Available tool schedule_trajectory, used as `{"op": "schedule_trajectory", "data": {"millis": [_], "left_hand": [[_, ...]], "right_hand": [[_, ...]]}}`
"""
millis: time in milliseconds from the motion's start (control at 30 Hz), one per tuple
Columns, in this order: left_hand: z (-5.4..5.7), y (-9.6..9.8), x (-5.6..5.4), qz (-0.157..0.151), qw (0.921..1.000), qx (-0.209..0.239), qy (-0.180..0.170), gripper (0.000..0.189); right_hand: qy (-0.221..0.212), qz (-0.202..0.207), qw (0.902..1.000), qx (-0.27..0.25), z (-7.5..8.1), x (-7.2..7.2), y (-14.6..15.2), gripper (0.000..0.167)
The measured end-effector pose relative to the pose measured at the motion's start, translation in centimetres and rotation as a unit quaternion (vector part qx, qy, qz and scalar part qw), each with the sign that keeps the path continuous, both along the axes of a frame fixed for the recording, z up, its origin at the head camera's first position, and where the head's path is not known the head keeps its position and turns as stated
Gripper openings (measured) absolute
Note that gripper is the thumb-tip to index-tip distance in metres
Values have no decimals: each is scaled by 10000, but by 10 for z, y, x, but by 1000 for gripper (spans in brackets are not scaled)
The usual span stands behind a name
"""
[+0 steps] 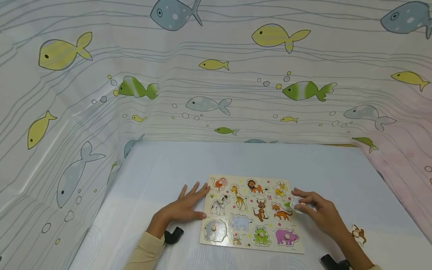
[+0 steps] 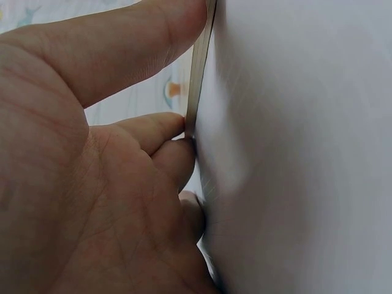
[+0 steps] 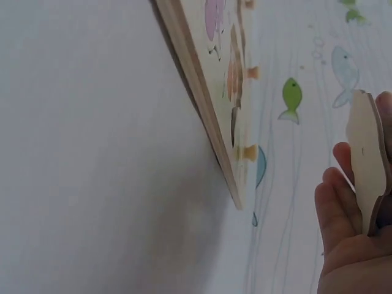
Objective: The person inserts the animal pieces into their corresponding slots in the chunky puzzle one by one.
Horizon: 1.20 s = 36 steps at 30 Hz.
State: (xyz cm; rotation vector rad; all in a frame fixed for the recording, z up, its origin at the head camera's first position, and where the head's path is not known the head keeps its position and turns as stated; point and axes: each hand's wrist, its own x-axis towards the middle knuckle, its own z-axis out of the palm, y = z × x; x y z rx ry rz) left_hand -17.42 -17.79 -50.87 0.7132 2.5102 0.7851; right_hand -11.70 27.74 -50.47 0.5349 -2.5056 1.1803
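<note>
A wooden animal puzzle board lies flat on the table, holding pictures of a lion, giraffe, zebra, frog, purple hippo and other animals, several with knobs. Against its left edge rests my left hand, fingers spread; the left wrist view shows the thumb and fingertips touching the board's edge. Just off the board's right edge, my right hand pinches a pale puzzle piece. Its bare wooden back shows in the right wrist view, raised above the table. Which animal it carries I cannot tell.
A brown monkey piece lies on the white table by my right forearm. Black wrist devices sit at both wrists. Fish-patterned sheeting stands behind the table and along both sides.
</note>
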Motion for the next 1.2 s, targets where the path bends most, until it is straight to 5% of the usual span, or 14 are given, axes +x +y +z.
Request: {"op": "schedule_trajectory", "data": {"millis": [467, 733, 1200], "left_hand": [[0, 1, 0, -16, 10000, 50, -29, 93], [-1, 0, -1, -56, 10000, -34, 38, 93], [1, -1, 0, -9, 10000, 15, -28, 93]], "right_hand": [[266, 1073, 9937, -201, -1, -4, -31, 40], [-123, 2258, 9638, -1411, -1, -6, -47, 36], [-17, 2133, 9700, -1162, -4, -5, -86, 31]]}}
